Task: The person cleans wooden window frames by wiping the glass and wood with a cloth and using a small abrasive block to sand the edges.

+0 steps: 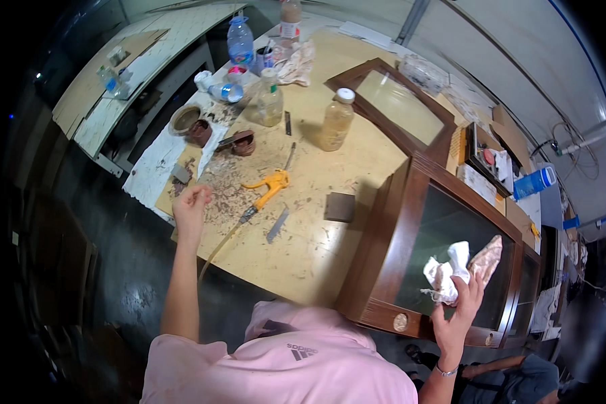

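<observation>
A crumpled rag (441, 277), white with pinkish-brown stains, is in the person's right hand (459, 296), the fingers bent around its lower part and its ends sticking up. It is over the dark glass panel (425, 259) of a brown wooden cabinet (392, 236); whether it touches the glass cannot be told. The left hand (192, 200) is at the far side of the surface (310, 252), its fingers curled in loosely; whether they pinch anything cannot be told. A small grey block (180, 173) is just beyond it. Between the hands lie a yellow air gun (271, 186) on a hose (221, 248), a grey strip (277, 225) and a dark square pad (340, 207), the pad near the cabinet. Farther back stand a white-lidded jar (337, 124) and a glass-paned wooden frame (443, 143) lies beyond the cabinet. Brown flakes are scattered near the air gun.
</observation>
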`<state>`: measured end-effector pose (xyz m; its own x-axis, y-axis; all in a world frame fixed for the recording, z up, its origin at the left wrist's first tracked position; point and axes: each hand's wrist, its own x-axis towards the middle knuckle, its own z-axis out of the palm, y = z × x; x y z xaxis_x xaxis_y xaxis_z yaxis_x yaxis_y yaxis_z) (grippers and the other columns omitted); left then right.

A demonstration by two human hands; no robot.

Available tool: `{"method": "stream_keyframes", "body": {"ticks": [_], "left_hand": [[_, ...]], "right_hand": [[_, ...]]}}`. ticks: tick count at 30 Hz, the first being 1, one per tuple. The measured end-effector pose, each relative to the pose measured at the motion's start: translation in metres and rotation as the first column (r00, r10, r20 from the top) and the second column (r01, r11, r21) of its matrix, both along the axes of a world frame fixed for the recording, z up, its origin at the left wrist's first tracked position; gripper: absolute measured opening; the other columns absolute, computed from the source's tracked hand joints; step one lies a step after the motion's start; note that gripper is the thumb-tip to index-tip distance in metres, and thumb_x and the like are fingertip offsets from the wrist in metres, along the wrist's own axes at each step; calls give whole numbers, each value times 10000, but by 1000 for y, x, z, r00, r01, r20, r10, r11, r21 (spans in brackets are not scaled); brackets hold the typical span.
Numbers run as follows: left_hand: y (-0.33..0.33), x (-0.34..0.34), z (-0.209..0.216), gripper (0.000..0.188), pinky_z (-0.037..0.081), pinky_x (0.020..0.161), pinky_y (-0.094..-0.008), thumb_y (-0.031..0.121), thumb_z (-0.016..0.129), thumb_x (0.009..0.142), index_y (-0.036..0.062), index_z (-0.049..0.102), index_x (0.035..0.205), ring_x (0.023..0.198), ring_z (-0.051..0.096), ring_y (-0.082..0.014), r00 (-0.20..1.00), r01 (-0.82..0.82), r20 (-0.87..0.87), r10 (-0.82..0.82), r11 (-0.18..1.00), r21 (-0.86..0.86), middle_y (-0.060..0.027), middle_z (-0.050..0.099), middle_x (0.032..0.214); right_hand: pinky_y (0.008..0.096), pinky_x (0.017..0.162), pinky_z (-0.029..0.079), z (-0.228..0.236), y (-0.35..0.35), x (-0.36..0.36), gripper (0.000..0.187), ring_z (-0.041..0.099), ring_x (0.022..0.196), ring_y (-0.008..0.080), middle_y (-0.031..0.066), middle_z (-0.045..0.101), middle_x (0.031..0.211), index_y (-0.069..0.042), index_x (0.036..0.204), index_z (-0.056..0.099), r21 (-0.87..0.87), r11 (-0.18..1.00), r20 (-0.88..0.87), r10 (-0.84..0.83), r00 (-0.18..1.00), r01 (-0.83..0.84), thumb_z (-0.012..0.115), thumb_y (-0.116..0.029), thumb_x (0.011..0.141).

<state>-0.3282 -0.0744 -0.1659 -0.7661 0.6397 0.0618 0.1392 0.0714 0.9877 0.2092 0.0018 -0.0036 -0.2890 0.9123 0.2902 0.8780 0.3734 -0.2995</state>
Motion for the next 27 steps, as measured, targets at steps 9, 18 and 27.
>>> {"method": "stream_keyframes", "body": {"ticks": [9,18,27], "left_hand": [[3,-117,-51,394,546,851,-373,117,697,904,4,617,1272,908,704,-274,722,-507,-633,280,837,-208,-138,707,1116],[24,-123,-35,277,524,617,-243,141,635,989,-67,601,1169,794,692,-163,967,-215,152,204,974,64,-117,702,963],[71,-64,-13,224,532,738,-315,260,583,1019,60,609,1115,782,611,-142,410,-155,853,-323,897,415,-35,648,928]], "right_hand": [[540,1144,265,-20,1,-6,490,331,1415,432,237,487,1406,-16,1258,546,126,989,113,-94,989,80,665,-97,789],[522,1148,273,-20,-1,-10,511,342,1411,425,229,491,1408,-27,1280,542,116,983,106,-152,983,139,656,-78,785],[530,1135,284,-16,-1,-15,479,368,1387,438,224,530,1349,-18,1232,569,125,983,137,-152,979,135,658,-93,768]]}}
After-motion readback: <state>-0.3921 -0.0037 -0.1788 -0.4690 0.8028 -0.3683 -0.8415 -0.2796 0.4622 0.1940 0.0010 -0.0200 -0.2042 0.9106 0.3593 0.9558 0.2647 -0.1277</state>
